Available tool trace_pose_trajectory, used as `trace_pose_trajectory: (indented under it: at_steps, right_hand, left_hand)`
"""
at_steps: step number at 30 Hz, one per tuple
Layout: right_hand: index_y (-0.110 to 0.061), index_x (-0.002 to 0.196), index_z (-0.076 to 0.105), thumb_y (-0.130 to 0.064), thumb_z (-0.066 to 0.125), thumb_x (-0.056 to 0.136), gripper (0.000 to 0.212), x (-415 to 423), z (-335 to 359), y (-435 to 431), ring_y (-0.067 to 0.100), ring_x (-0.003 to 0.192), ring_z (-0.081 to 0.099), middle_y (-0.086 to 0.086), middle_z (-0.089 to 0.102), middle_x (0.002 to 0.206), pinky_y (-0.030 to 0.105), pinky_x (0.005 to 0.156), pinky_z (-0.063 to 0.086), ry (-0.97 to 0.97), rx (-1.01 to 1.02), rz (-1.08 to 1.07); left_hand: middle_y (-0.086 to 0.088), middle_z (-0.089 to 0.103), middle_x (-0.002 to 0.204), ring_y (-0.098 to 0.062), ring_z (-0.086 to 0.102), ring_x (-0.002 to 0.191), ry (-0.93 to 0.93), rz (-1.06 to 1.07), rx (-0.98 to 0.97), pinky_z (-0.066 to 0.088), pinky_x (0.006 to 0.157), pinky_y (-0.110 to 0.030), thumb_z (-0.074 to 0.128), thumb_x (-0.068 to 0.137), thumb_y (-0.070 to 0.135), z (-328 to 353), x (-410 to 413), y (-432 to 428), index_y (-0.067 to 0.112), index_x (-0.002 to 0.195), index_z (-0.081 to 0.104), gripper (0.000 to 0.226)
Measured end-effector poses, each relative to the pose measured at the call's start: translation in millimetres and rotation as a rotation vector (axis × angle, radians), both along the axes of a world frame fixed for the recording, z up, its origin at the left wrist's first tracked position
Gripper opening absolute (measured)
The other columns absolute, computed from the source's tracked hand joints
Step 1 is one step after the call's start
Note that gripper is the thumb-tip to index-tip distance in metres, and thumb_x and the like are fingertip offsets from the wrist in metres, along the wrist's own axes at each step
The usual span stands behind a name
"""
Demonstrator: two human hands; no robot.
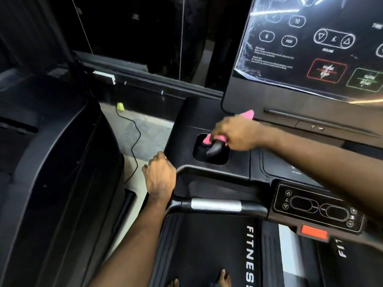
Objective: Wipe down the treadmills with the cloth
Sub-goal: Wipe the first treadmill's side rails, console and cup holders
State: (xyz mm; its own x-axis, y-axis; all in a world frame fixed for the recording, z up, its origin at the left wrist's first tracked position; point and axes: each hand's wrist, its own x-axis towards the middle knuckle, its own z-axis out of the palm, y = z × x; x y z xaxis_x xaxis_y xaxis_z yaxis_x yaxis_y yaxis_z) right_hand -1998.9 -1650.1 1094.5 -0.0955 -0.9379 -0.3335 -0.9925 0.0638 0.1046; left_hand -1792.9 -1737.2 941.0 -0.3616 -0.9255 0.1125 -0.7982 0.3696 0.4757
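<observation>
Head view: the right hand (pixel 236 133), at centre frame, is clenched on the pink cloth (pixel 208 139) and pushes it into the cup holder (pixel 215 160), a recess in the treadmill (pixel 207 245) console. One end of the cloth sticks out behind the knuckles, toward the base of the display panel (pixel 310 48). Something dark lies under the cloth in the recess; I cannot tell what it is.

To do this well, I would run the cloth around the recess walls and into its corners, then lift the dirt out rather than smear it.

The left hand (pixel 160 179), lower left of centre, has its fingers curled over the corner of the handrail (pixel 215 205), steadying the body.

The panel's film looks scratched and streaked. A second treadmill (pixel 51 162) fills the left of the frame.
</observation>
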Motion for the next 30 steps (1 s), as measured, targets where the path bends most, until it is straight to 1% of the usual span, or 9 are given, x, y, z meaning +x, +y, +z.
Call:
trace_pose_trajectory:
  at_steps: [4, 10, 16, 18, 20, 22, 25, 27, 30]
  right_hand:
    - [-0.025, 0.162, 0.024, -0.059, 0.017, 0.105, 0.066, 2, -60, 21, 0.015, 0.157, 0.006, 0.000, 0.018, 0.169, 0.037, 0.127, -0.001, 0.001, 0.395, -0.117]
    - [-0.007, 0.153, 0.042, -0.069, 0.013, 0.101, 0.086, 17, -80, -17, 0.026, 0.154, 0.020, 0.013, 0.033, 0.163, 0.036, 0.126, 0.007, -0.080, 0.380, -0.427]
    - [-0.020, 0.070, 0.060, -0.089, 0.002, 0.079, 0.091, 24, -82, -27, 0.023, 0.104, 0.063, -0.006, 0.067, 0.098, 0.039, 0.105, 0.035, -0.092, 0.262, -0.427]
    - [-0.027, 0.095, 0.072, -0.083, 0.008, 0.089, 0.085, 18, -92, -22, 0.029, 0.127, 0.056, 0.000, 0.067, 0.118, 0.041, 0.114, 0.031, -0.180, 0.284, -0.430]
    - [-0.023, 0.153, 0.043, -0.074, 0.011, 0.098, 0.082, 22, -95, -15, 0.024, 0.156, 0.015, 0.005, 0.029, 0.165, 0.041, 0.127, 0.003, -0.099, 0.368, -0.430]
    - [-0.018, 0.158, 0.031, -0.066, 0.018, 0.103, 0.073, 27, -83, -15, 0.020, 0.158, 0.001, 0.003, 0.011, 0.171, 0.039, 0.125, -0.008, -0.119, 0.364, -0.463]
    - [-0.041, 0.116, 0.041, -0.046, 0.039, 0.108, 0.010, 29, -61, -13, 0.027, 0.156, 0.011, 0.011, 0.024, 0.164, 0.035, 0.125, 0.001, -0.398, 0.240, -0.614]
    - [-0.035, 0.076, 0.030, -0.057, 0.043, 0.103, 0.036, 35, -57, -17, 0.029, 0.149, 0.029, 0.003, 0.045, 0.133, 0.038, 0.124, 0.016, -0.397, 0.281, -0.558]
    - [-0.023, 0.082, 0.053, -0.065, 0.038, 0.099, 0.048, 40, -61, -15, 0.027, 0.115, 0.057, -0.001, 0.057, 0.104, 0.034, 0.105, 0.038, -0.233, 0.330, -0.477]
  left_hand:
    - [-0.016, 0.071, 0.093, -0.038, 0.067, 0.085, -0.007, -0.002, -0.007, 0.046, 0.079, -0.046, 0.044, 0.094, 0.007, -3, 0, -3, 0.006, 0.104, 0.062, 0.020]
    - [-0.015, 0.072, 0.093, -0.039, 0.067, 0.084, 0.005, 0.015, -0.011, 0.045, 0.079, -0.045, 0.045, 0.095, 0.007, -9, 3, -4, 0.008, 0.104, 0.062, 0.019]
    - [-0.014, 0.072, 0.093, -0.038, 0.066, 0.083, 0.047, 0.017, 0.005, 0.046, 0.080, -0.045, 0.043, 0.097, 0.009, -11, 3, -5, 0.009, 0.106, 0.062, 0.020]
    - [-0.015, 0.071, 0.094, -0.039, 0.066, 0.085, 0.063, 0.029, 0.012, 0.045, 0.082, -0.046, 0.042, 0.097, 0.009, -12, 3, -7, 0.009, 0.105, 0.061, 0.020]
    - [-0.015, 0.071, 0.096, -0.039, 0.066, 0.086, 0.058, 0.022, 0.017, 0.045, 0.084, -0.047, 0.042, 0.098, 0.009, -12, 2, -7, 0.009, 0.105, 0.060, 0.020]
    - [-0.015, 0.071, 0.097, -0.039, 0.066, 0.087, 0.070, 0.018, 0.008, 0.044, 0.086, -0.048, 0.042, 0.098, 0.009, -11, 2, -5, 0.009, 0.105, 0.060, 0.020]
    - [-0.015, 0.071, 0.097, -0.038, 0.066, 0.088, 0.060, 0.017, 0.018, 0.044, 0.086, -0.048, 0.042, 0.098, 0.009, -11, 3, -4, 0.009, 0.106, 0.061, 0.020]
    - [-0.015, 0.071, 0.096, -0.038, 0.066, 0.088, 0.057, 0.017, 0.010, 0.045, 0.085, -0.048, 0.043, 0.097, 0.009, -9, 4, -2, 0.009, 0.105, 0.061, 0.020]
    - [-0.016, 0.071, 0.095, -0.039, 0.066, 0.087, 0.057, 0.018, 0.019, 0.044, 0.085, -0.048, 0.043, 0.096, 0.008, -8, 4, -4, 0.008, 0.104, 0.061, 0.020]
